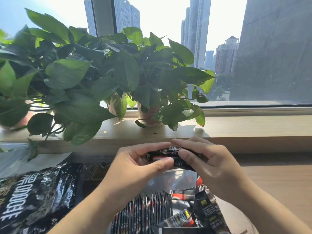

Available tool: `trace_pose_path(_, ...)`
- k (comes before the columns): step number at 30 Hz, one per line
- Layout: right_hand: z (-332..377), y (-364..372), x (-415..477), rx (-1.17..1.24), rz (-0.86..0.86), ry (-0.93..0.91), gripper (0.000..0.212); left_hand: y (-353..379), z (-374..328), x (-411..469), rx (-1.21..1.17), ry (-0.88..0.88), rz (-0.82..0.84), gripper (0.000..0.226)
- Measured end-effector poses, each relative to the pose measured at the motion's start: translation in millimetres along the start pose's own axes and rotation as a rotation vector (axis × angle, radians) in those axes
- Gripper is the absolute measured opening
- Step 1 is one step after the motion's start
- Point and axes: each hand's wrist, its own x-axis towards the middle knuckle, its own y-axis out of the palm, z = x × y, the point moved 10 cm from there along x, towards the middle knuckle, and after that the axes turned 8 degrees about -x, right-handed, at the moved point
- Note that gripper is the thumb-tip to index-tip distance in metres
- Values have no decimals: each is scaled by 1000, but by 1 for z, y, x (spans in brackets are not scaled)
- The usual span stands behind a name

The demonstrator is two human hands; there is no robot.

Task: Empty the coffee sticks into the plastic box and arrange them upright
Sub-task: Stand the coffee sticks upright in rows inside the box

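Writing: a large black bag [33, 198] lies flat on the table [278, 183] at the left. Large white Chinese characters are printed on it, turned sideways to the camera, and can be read as 黑咖啡. Smaller gold print beside them is too blurred to be read. White lettering and a small yellow mark are seen on a leaning stick [211, 211] at the right of the plastic box [179, 178]; the wording cannot be made out. Red and white patches are noted on the other sticks, none of them legible.

Hands: a bundle of coffee sticks [168, 153] is held lengthwise between both hands, above the far wall of the box. The left hand [135, 164] is closed round the bundle's left end, with the thumb laid across the near face and the fingers curled over the top. The right hand [212, 162] is closed round the right end, with the thumb pressed on the near side and the index finger stretched over the top.

Task items: the clear box is placed at bottom centre, just beside the bag. A row of upright sticks [143, 211] is packed along its left side. Loose sticks [182, 218] are found lying and tilted in its right part.

Surroundings: potted plants [101, 73] are set on the windowsill [244, 125] behind the table.
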Motion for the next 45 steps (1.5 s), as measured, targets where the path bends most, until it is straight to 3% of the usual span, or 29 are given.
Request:
trace_pose_path(3,-2,1,-2,71,22,30,37,-3,-3,0,-5,23,-23,28)
trace_pose_path(8,0,9,-6,135,103,54,58,-9,-1,2,-89,6,-93,24)
trace_pose_path(16,2,-3,-6,227,-3,106,37,-6,2,2,-149,-32,-56,25)
trace_pose_path(22,-3,-3,-2,356,-29,154,45,-14,0,4,-135,-3,-108,22)
trace_pose_path(28,-6,4,-3,340,-1,177,47,-13,-1,6,-64,37,-90,13)
trace_pose_path(37,-2,1,-6,367,-6,209,51,-12,-2,5,-52,41,-92,20)
trace_pose_path(45,-7,-6,-3,455,-86,252,30,-12,0,4,-101,-3,-116,24)
